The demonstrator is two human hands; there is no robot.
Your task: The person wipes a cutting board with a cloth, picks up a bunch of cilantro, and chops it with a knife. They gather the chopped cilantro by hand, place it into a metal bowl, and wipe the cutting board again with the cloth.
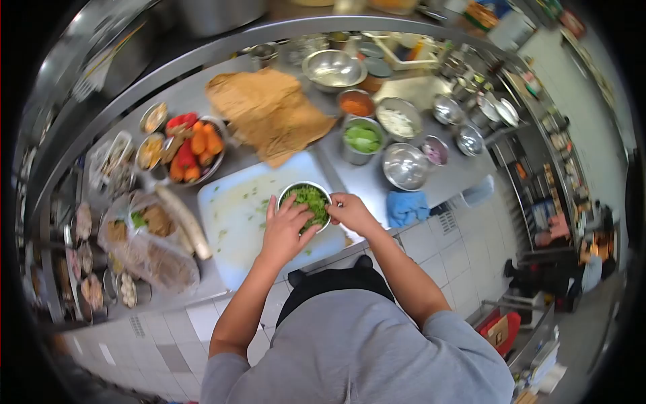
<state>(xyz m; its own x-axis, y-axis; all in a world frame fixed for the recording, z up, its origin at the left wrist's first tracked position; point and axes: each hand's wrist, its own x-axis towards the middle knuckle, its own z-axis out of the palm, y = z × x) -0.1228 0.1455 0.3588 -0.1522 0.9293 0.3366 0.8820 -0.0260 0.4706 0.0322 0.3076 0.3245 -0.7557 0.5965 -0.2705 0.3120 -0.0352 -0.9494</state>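
A round metal bowl [281,196] full of chopped green leaves [312,200] is at the right part of a white cutting board [232,232]. Over its left side lies my left hand [288,229], fingers spread and touching the greens. My right hand [347,212] pinches the bowl's right rim between thumb and fingers. Small green scraps are scattered on the board, left of the bowl. Whether the bowl rests on the board or is slightly lifted cannot be made out.
Brown paper [266,111] lies behind the board. To the left are a bowl of carrots and red peppers [195,149], a white radish [185,219] and a plastic bag [151,242]. Several metal bowls [405,166] and a blue cloth [406,209] are on the right. A person [582,273] is at far right.
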